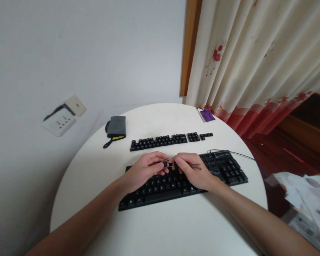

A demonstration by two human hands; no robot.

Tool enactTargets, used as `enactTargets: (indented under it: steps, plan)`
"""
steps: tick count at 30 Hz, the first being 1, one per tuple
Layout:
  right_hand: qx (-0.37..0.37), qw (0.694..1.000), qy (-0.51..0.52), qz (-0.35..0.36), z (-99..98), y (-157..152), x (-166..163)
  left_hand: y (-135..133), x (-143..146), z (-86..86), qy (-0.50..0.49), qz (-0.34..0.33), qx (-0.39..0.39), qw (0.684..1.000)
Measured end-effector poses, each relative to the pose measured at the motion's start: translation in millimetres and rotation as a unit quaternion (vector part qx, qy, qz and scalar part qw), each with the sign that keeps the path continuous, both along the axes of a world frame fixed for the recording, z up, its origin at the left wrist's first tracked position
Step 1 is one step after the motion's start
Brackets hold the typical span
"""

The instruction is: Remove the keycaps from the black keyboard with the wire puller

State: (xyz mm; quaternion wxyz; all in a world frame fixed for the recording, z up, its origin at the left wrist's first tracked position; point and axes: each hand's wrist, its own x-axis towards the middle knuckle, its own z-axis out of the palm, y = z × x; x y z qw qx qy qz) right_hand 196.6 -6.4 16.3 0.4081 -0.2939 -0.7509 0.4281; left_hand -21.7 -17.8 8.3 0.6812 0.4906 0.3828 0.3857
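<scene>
Over the black keyboard (165, 195) both hands meet, fingertips close together. My left hand (145, 168) is closed, pinching a small black keycap (165, 164) between thumb and fingers. Closed as well, my right hand (193, 170) grips a slim tool whose thin wire prongs (170, 166) reach toward the keycap; it looks like a wire keycap puller, with most of it hidden by the fingers. Bare sockets show in the keyboard's upper rows, while its lower rows and number pad carry caps. Behind it, loose black keycaps (160, 141) lie in ordered rows and small blocks.
A grey folded cloth pouch (116, 126) with a loop lies at the table's back left. A purple packet (207, 115) is near the back right edge. The keyboard's cable (240, 154) runs off the round white table (154, 231) at right. Papers (306, 195) are beyond it.
</scene>
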Motion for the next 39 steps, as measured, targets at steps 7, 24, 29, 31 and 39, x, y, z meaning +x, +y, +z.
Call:
enactTargets:
  steps: [7, 24, 29, 31, 39]
  plan:
    - [-0.011, 0.999, 0.016, -0.049, -7.6, 1.4, -1.1, 2.6, 0.6, -0.6, -0.07, 0.034, -0.071, 0.994]
    - [0.202, 0.97, -0.132, -0.015, -4.8, -1.2, -7.2, 2.7, -1.4, -2.3, -0.051, 0.048, -0.032, 0.997]
    - [0.213, 0.97, -0.117, -0.027, -10.0, -4.3, -12.5, 1.4, -0.3, -4.1, -0.032, 0.04, -0.04, 0.998]
    - [0.213, 0.97, -0.117, -0.027, -8.4, -2.2, -11.8, 1.4, 0.4, -3.1, -0.02, 0.042, -0.036, 0.998]
    - [0.164, 0.927, -0.21, -0.264, 6.9, 63.7, 64.7, 5.7, -0.6, 1.9, 0.026, 0.069, -0.021, 0.997]
